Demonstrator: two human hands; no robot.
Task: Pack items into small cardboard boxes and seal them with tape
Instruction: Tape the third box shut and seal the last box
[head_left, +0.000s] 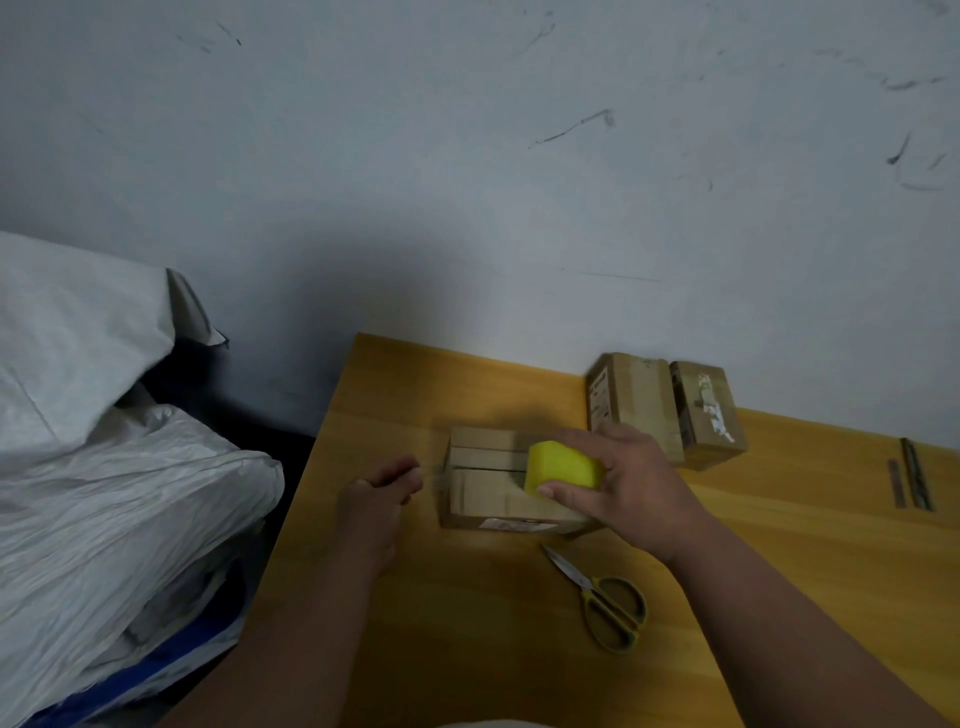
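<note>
I read the job as part done. The worktop (467, 649) carried two boxes (670, 410) standing side by side at its far edge against the wall, both with tape on them, so I took those as finished. A third box (483, 488) lay near the far left corner, flaps folded over but with a seam showing, and I judged it not yet sealed.

My right hand (631, 486) gripped a yellow block (563, 467), thumb under and fingers over, holding it over that box's right end. Whether it was a tape holder or an item to pack, I could not tell. My left hand (379, 499) hovered just beside the box's left end, fingers loosely curled and holding nothing.

Room was tight on the left: the box sat close to the left edge, with white sacks (104, 467) beyond it. The near middle was open apart from scissors (602, 603) lying just in front of the box.
</note>
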